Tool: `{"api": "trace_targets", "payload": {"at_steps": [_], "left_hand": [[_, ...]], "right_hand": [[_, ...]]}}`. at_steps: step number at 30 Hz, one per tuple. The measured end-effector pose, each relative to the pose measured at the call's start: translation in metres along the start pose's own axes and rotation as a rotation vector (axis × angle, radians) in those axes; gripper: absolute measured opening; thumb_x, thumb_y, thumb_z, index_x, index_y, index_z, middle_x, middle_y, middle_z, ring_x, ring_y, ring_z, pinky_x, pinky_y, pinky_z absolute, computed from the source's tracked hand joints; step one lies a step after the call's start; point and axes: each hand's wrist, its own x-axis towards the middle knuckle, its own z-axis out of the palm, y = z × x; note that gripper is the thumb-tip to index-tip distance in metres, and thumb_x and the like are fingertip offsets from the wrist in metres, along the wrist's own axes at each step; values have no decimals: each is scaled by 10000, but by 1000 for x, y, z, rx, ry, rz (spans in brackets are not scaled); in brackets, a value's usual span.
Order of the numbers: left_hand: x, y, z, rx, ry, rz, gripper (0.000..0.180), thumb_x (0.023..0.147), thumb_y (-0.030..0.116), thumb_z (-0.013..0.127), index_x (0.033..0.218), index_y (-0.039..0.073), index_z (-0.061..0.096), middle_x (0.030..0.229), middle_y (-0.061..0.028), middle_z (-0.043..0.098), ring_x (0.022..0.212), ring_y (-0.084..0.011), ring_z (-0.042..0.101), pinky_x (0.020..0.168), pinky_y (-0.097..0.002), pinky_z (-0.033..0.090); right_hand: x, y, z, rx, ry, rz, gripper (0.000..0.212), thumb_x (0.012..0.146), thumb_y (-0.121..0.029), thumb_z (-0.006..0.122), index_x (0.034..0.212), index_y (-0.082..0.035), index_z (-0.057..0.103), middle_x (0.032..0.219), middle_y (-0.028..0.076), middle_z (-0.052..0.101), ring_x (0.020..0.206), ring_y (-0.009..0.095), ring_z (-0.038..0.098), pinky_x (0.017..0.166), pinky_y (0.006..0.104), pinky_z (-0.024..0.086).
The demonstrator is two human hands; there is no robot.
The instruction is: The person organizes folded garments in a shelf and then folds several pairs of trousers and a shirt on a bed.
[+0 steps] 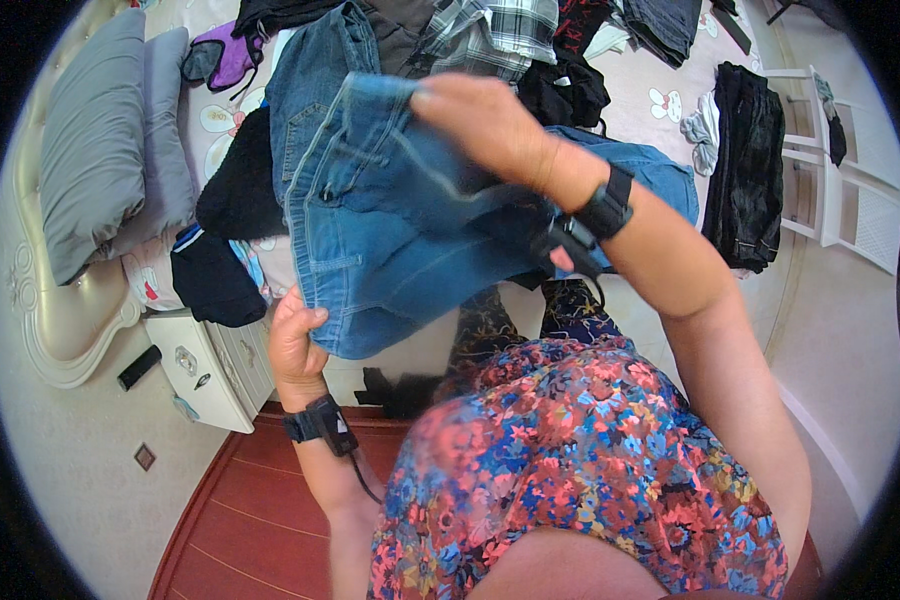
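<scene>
A pair of blue jeans (400,250) is stretched between my two hands above the near side of the bed. My left hand (298,335) pinches one end of the waistband, thumb on the outside. At the waistband's other end my right hand (485,125) grips the denim, its fingers partly hidden and slightly blurred. The waistband runs up the left side, and the legs trail right, beneath my right forearm. Another pair of blue jeans (320,65) lies on the bed just behind. Each wrist wears a black strap with a small device.
Piled clothes cover the bed's far side, including a plaid shirt (495,35). Folded black trousers (746,170) lie at the right edge, near a white chair (840,170). Grey pillows (100,150) lean on the headboard at left. A white nightstand (205,370) stands at lower left.
</scene>
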Motion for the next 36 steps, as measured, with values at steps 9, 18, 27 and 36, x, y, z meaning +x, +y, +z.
{"api": "trace_targets", "payload": {"at_steps": [9,18,27,36], "left_hand": [[-31,-23,-9,-94,87,94,372,766,58,507,1116,-67,506,1098,-158,574,974,-253,575,882,-363,445],[-45,-36,7,116,279,-42,504,766,160,573,1206,-45,438,1133,-154,544,1011,-277,546,898,-375,428],[-71,-11,-77,135,549,28,552,636,131,612,1136,-66,486,1045,-149,561,936,-271,549,863,-376,431],[-55,-13,-109,233,551,-37,498,648,133,607,1101,-48,508,1019,-126,564,905,-258,553,828,-375,450]], "right_hand": [[-95,-9,84,-93,-480,-482,388,788,-187,617,1152,-98,518,1241,169,454,956,327,552,769,373,488],[-122,-2,73,-172,-754,-509,400,727,-157,648,1105,-79,542,1291,210,394,894,361,542,775,402,470],[-217,125,-68,197,150,683,118,810,-165,600,763,-57,610,681,44,605,607,128,581,531,276,478],[-306,184,-180,574,1239,923,117,840,-162,567,873,-63,516,744,69,571,532,155,530,454,282,437]]}}
